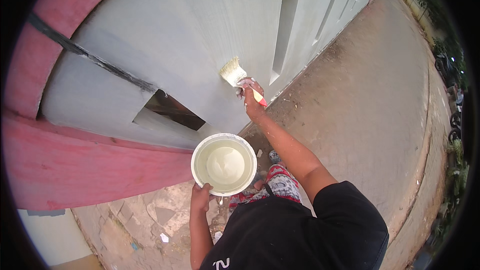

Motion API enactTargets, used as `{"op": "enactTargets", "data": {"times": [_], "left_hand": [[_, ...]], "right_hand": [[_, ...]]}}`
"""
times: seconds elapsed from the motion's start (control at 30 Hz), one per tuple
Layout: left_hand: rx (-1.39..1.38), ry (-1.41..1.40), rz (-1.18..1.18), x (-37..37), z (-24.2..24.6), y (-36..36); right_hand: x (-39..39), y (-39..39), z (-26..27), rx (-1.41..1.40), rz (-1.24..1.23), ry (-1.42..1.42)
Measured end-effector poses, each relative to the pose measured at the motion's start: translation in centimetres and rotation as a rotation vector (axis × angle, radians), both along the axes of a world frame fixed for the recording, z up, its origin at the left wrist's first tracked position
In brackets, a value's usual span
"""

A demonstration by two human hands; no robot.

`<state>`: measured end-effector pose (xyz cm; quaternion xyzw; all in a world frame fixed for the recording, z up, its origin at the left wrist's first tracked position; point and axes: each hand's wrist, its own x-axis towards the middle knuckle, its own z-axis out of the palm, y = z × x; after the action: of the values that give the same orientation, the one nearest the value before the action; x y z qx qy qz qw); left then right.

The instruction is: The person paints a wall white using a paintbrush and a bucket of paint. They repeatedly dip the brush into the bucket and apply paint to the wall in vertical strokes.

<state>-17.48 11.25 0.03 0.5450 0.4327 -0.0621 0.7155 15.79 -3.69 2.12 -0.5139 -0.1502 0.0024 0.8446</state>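
Observation:
My right hand, spotted with white paint, is closed around the handle of a wide paintbrush. The handle is cream with a red end, and the pale bristles are at the grey-white wall; whether they touch it I cannot tell. Lower down, my left hand grips the near rim of a round white bucket, thumb over the edge. Pale, creamy paint lies inside the bucket. Its far side stands in front of the wall's lower edge.
Narrow slots and a wider opening pierce the wall. A dark strip crosses it to a pink border. A pink wall stands at left. Broken paving lies below, a concrete road at right, with parked motorcycles beyond.

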Motion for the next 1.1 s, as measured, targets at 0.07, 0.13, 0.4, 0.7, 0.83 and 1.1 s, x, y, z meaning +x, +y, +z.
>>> {"op": "enactTargets", "data": {"times": [0.07, 0.13, 0.4, 0.7, 0.83, 1.1], "left_hand": [[0.001, 0.008, 0.005, -0.2, 0.2, 0.0], [0.0, 0.019, 0.01, -0.4, 0.4, 0.0], [0.004, -0.02, 0.073, -1.9, -0.1, 0.4], [0.003, -0.147, 0.118, -1.3, -2.1, 0.2], [0.036, -0.108, 0.071, -0.1, -2.7, 0.1], [0.015, -0.121, 0.059, 0.1, -3.0, -0.4]], "right_hand": [[-1.6, -0.1, -7.8, -0.201, -0.051, 0.225], [-2.7, -0.3, -12.9, -0.252, -0.088, 0.451], [0.6, 1.8, -1.5, -0.393, -0.168, 0.063], [-0.4, 0.3, 24.4, -0.154, 0.05, -0.039], [-0.6, 0.5, 32.9, -0.04, 0.012, -0.19], [1.2, 0.8, 27.0, 0.221, 0.104, -0.471]]}}
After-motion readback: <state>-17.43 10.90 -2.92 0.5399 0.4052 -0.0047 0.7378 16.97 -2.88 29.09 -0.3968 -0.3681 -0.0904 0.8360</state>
